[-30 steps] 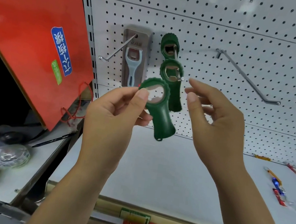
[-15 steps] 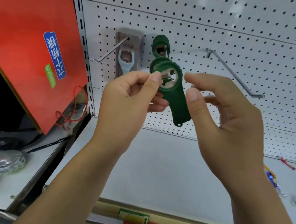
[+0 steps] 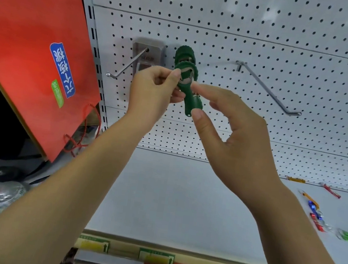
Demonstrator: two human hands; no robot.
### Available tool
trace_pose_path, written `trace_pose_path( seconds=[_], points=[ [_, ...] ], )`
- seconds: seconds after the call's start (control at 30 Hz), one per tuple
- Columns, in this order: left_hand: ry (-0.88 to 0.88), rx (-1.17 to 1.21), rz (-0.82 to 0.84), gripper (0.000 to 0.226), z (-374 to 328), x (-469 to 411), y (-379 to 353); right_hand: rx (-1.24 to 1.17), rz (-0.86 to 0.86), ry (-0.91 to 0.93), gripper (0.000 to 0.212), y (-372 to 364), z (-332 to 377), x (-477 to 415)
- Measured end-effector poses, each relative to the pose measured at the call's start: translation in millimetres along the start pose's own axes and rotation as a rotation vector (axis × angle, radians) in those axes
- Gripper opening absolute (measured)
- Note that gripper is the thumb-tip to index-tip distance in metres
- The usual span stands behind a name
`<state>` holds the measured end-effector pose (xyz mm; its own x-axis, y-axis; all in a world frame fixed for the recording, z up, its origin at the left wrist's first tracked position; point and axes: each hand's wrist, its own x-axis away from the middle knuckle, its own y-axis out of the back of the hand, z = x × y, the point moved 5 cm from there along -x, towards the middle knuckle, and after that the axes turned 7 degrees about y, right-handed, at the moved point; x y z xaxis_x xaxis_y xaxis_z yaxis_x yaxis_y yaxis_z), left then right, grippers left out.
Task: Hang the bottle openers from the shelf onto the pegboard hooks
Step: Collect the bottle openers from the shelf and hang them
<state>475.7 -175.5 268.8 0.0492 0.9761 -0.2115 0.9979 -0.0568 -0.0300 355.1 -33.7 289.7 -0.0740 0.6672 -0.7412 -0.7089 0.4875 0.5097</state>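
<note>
left hand [image 3: 152, 91], right hand [image 3: 234, 137] pinch green opener [image 3: 191, 103] — ridged round head.

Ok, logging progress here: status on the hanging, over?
Left hand pinching green opener by its ring, right hand pinching its handle. Held right in front of hung opener; threading not visible.

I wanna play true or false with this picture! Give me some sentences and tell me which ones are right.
1. The left hand pinches a bottle opener. True.
2. The long hook on the right is full of openers. False: it is bare.
3. A red bag is on the left. True.
4. The held opener is blue. False: it is green.
5. Another green opener hangs on the pegboard behind it. True.
</note>
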Motion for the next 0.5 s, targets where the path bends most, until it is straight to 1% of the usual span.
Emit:
trace_pose_path(
  seconds=[0.23,0.37,0.5],
  points=[
    [0.041,-0.048,-0.005,0.019,1.3,-36.1,-8.9,0.013,0.006,0.008,0.037,-0.7,0.2,2.8],
    [0.031,-0.061,-0.006,0.024,2.9,-49.1,-13.4,-0.006,0.005,0.012,0.04,-1.4,-1.2,5.3],
    [0.022,-0.079,-0.011,0.022,6.8,-56.8,-14.6,-0.005,0.01,0.013,0.042,-1.2,-1.5,7.3]
  ],
)
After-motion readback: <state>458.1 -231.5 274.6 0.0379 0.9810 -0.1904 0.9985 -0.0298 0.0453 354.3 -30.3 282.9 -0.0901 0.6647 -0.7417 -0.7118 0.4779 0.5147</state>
